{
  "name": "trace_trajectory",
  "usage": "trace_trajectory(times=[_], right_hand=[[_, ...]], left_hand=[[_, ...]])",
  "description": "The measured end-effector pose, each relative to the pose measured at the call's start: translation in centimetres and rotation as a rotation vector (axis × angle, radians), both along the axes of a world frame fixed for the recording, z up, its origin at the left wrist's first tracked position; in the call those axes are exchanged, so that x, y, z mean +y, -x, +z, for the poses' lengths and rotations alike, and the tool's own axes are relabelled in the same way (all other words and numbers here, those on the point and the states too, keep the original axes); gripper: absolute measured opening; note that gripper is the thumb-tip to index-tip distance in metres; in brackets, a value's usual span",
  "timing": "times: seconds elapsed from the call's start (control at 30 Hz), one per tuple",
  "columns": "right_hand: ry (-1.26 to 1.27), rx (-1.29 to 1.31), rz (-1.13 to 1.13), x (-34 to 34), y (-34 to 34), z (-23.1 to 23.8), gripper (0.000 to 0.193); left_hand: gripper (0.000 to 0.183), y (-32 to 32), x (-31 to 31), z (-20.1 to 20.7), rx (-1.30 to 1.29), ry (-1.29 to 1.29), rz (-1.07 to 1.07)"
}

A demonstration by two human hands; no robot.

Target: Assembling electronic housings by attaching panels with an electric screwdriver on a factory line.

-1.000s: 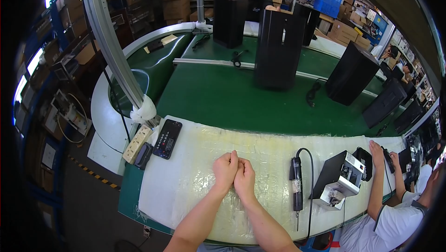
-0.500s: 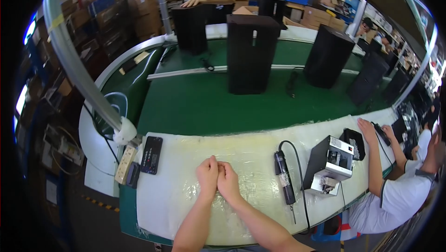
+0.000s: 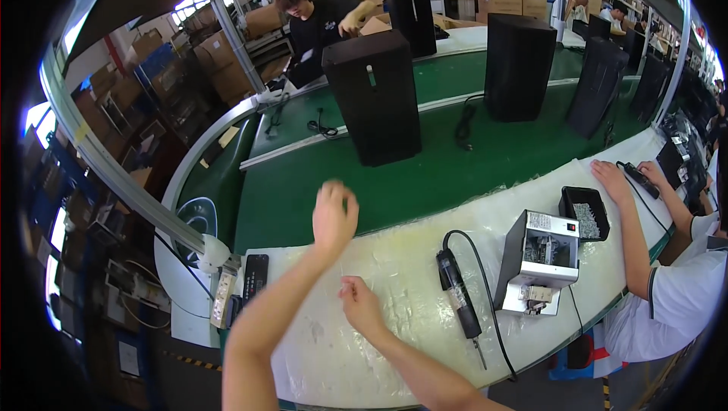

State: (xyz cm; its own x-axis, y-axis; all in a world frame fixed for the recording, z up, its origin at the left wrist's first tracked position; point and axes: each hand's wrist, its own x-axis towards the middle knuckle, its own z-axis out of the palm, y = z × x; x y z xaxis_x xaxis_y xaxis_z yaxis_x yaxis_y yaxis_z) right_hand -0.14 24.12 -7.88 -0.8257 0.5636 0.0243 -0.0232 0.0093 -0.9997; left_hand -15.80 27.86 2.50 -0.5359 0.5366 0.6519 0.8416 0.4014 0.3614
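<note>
My left hand (image 3: 335, 218), slightly blurred, is raised over the far edge of the white-covered bench (image 3: 409, 267), with its fingers forward and the thumb apart. Nothing shows in it. Beyond it, on the green conveyor (image 3: 303, 191), stands a tall black box-shaped cabinet (image 3: 375, 108) with a slot near its top; the hand does not touch it. My right hand (image 3: 362, 306) is low over the bench with its fingers curled in, and whatever they may hold is hidden. To its right lies a black electric screwdriver (image 3: 459, 293) with a cable.
A screw feeder (image 3: 538, 263) and a black bin of screws (image 3: 588, 214) stand at right, near a co-worker's hands. A black phone-like slab (image 3: 255, 274) and a power strip (image 3: 222, 299) lie at left. More black cabinets (image 3: 519, 70) line the conveyor; another person stands across it.
My hands, together before, have parted: the left has moved forward toward the conveyor, the right stays low. My view has shifted. The far person's hand is off the left cabinet, which is no longer upright there.
</note>
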Motion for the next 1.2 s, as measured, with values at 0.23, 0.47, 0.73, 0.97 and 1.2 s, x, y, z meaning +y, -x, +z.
trace_trajectory(times=[0.23,0.47,0.73,0.97,1.2], right_hand=[[0.158,-0.028,0.107,1.5,0.1,0.4,0.024],[0.259,-0.040,0.118,1.6,0.7,0.3,0.023],[0.357,-0.029,0.070,2.7,0.5,0.7,0.020],[0.260,-0.017,0.073,2.5,1.2,-0.3,0.020],[0.477,0.135,-0.161,6.2,-0.4,0.7,0.020]], left_hand=[[0.060,9.7,12.5,14.6,0.397,0.109,0.185],[0.070,10.0,13.5,13.4,0.456,0.325,0.238],[0.045,-0.3,9.6,12.6,0.538,0.158,0.024],[0.051,-4.3,14.8,14.3,0.401,0.207,0.056],[0.067,0.1,6.5,15.0,0.164,0.166,0.347]])
